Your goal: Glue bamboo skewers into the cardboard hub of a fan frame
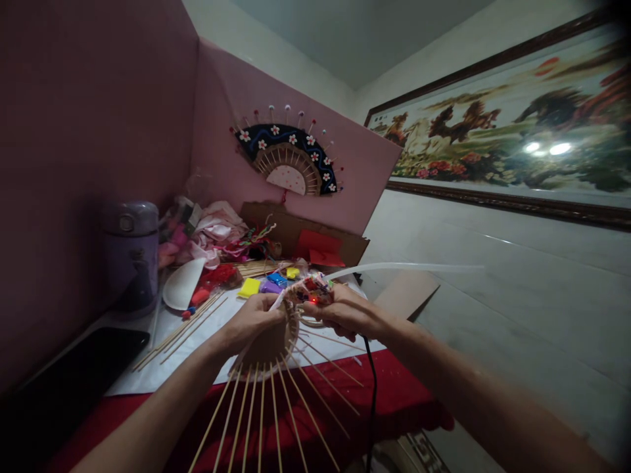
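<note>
My left hand [254, 322] is closed on the edge of a half-made fan, a cardboard piece [269, 341] with thin bamboo sticks [261, 410] spreading from it toward me. In my right hand [352, 309] is a hot glue gun [318, 289] with a flowery body and a small red light. A long translucent glue stick [394, 267] juts from its back, and a black cord [373, 387] hangs below. The gun's nozzle is close to the fan's upper edge; whether it touches cannot be made out.
A purple bottle [131, 263] and a black phone [103, 358] stand and lie at left. Loose sticks [180, 332], a white half-round plate [183, 284], and yellow clay [249, 288] lie on the table. A finished fan [290, 151] hangs on the pink board behind.
</note>
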`<control>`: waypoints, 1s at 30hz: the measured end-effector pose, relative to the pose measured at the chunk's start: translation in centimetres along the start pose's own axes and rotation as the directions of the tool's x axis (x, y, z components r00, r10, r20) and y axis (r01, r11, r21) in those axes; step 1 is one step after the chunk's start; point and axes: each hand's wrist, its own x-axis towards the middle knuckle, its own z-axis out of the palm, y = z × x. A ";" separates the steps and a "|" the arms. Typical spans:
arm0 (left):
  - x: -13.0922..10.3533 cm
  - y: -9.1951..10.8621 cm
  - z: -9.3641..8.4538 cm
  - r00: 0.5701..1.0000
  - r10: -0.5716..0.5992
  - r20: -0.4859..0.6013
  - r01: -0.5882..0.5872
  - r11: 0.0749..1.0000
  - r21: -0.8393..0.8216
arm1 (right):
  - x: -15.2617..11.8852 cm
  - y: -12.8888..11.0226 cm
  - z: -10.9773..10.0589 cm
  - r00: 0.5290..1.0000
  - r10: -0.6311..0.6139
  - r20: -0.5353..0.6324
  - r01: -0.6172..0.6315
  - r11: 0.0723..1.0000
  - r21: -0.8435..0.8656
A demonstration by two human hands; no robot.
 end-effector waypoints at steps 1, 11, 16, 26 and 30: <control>0.0 0.0 0.0 1.000 -0.004 0.003 0.004 1.000 0.001 | 0.0 0.0 0.0 1.000 0.001 0.004 -0.001 1.000 0.005; 0.1 -0.3 -0.1 1.000 -0.004 0.008 0.004 1.000 -0.030 | -0.2 -0.9 0.0 1.000 0.013 -0.013 -0.013 0.999 0.038; 0.1 -0.4 -0.1 1.000 0.026 0.003 -0.026 0.999 -0.030 | -0.2 -0.9 0.0 0.999 0.032 -0.004 -0.032 0.999 0.001; 0.2 -0.2 -0.2 0.999 -0.019 -0.032 0.020 0.999 0.028 | -0.7 -0.5 -0.2 0.999 0.033 -0.006 -0.033 0.999 -0.005; 0.1 -0.1 -0.1 0.998 -0.045 -0.045 0.046 0.999 0.024 | -0.7 -0.5 -0.2 0.998 0.056 -0.006 -0.056 0.998 -0.006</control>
